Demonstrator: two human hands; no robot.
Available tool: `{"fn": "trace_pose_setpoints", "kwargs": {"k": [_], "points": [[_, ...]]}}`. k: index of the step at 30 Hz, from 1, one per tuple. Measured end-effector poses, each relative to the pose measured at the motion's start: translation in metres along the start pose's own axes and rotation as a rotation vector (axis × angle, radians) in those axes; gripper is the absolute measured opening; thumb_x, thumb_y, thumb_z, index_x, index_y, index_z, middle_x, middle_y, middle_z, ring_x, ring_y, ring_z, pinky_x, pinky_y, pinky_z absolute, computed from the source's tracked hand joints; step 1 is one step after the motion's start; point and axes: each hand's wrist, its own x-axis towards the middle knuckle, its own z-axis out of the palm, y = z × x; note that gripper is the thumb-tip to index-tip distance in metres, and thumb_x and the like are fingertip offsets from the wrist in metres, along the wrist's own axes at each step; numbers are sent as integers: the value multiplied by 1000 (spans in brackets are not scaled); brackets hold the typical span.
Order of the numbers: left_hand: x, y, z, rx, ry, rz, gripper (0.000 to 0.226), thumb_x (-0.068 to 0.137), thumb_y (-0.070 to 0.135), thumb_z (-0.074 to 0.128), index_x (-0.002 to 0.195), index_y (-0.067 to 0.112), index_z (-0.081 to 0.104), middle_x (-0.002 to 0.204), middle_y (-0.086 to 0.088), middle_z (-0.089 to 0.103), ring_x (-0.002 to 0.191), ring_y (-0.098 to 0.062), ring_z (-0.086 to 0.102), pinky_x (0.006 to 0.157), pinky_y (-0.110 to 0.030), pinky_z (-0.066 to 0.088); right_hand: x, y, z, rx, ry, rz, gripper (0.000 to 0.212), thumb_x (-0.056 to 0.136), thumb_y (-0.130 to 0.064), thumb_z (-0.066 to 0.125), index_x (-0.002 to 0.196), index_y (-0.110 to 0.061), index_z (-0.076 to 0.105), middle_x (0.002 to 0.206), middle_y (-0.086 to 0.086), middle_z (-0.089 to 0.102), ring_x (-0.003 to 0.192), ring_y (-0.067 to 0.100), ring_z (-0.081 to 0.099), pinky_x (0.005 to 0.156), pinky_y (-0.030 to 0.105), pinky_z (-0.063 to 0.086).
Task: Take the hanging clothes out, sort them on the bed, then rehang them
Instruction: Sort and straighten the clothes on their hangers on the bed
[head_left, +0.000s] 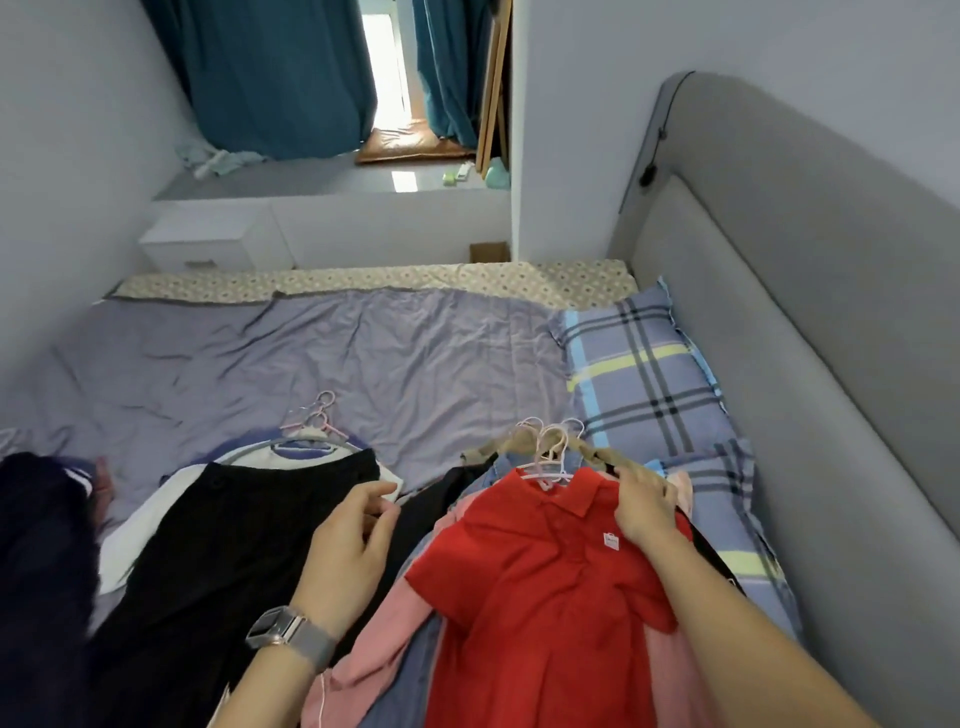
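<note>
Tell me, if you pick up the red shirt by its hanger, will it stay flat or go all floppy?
Probably floppy: the red shirt already lies creased and rumpled over the pile. The white hanger in its collar should hold the shoulders out while the rest dangles. It looks thin and small, so likely light. It could drag the pink garment beneath it along a little.

A red polo shirt (540, 587) on a white hanger (545, 470) lies flat, collar up-frame, atop a heap of pink and blue garments (374, 639) at lower centre. Left of it, black trousers (234, 545) lie over a white garment (130, 540) on the lilac-sheeted bed (363, 353).
</note>
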Motion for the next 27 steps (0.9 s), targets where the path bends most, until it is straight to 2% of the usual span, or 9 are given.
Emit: {"fn": "trace_pose_setpoints", "kwargs": {"k": [2, 4, 10, 12, 15, 20, 23, 25, 27], "points": [[4, 5, 7, -2, 4, 4, 22, 89, 10, 58, 107, 24, 58, 87, 11, 63, 86, 6, 56, 69, -2, 41, 3, -3, 6, -4, -60, 64, 59, 86, -16, 53, 141, -22, 32, 142, 2, 42, 133, 23, 34, 110, 42, 23], [6, 6, 14, 3, -1, 3, 22, 90, 10, 57, 106, 24, 58, 88, 11, 63, 90, 7, 55, 71, -2, 40, 1, -14, 15, -20, -145, 41, 56, 87, -21, 51, 141, -22, 33, 141, 3, 42, 133, 24, 35, 109, 43, 24], [-2, -3, 19, 67, -225, -9, 18, 89, 13, 58, 100, 27, 59, 84, 8, 63, 87, -7, 54, 67, -6, 39, -27, -66, 28, -40, -377, -179, 38, 88, -23, 45, 124, -28, 57, 135, 0, 50, 131, 26, 35, 105, 40, 31], [-9, -12, 14, 82, -236, -31, 17, 89, 15, 58, 101, 28, 59, 85, 8, 63, 86, -7, 55, 68, -6, 39, -39, -82, 30, 43, -427, -213, 38, 86, -22, 45, 120, -28, 60, 134, 0, 54, 130, 26, 40, 106, 38, 34], [-21, -31, 3, 109, -241, -78, 17, 90, 19, 57, 98, 33, 56, 86, 11, 62, 79, -6, 57, 69, -7, 40, -57, -103, 27, 171, -469, -296, 36, 80, -20, 46, 109, -25, 66, 124, 2, 63, 119, 25, 55, 101, 34, 44], [-41, -80, -25, 97, -253, -193, 20, 90, 18, 57, 94, 37, 55, 87, 10, 64, 79, -9, 59, 70, -10, 43, -81, -143, 32, 156, -578, -386, 31, 83, -16, 46, 101, -13, 71, 112, 6, 69, 110, 23, 62, 94, 28, 48], [-40, -120, -51, 88, -267, -242, 19, 90, 18, 56, 95, 36, 55, 88, 8, 65, 81, -9, 61, 72, -10, 43, -90, -177, 33, 137, -587, -413, 31, 92, -18, 43, 103, -6, 69, 112, 11, 67, 112, 26, 59, 93, 26, 42], [-32, -150, -74, 71, -246, -263, 20, 90, 18, 57, 93, 37, 55, 86, 7, 65, 81, -7, 61, 70, -6, 42, -96, -207, 32, 128, -566, -420, 25, 94, -18, 39, 85, -11, 62, 100, 12, 62, 100, 25, 59, 85, 27, 41], [-21, -179, -99, 41, -219, -274, 19, 90, 18, 57, 92, 36, 57, 85, 7, 65, 79, -5, 60, 69, -5, 42, -99, -241, 35, 111, -529, -417, 29, 93, -17, 40, 65, -19, 46, 95, 14, 62, 87, 23, 55, 73, 28, 36]]}}
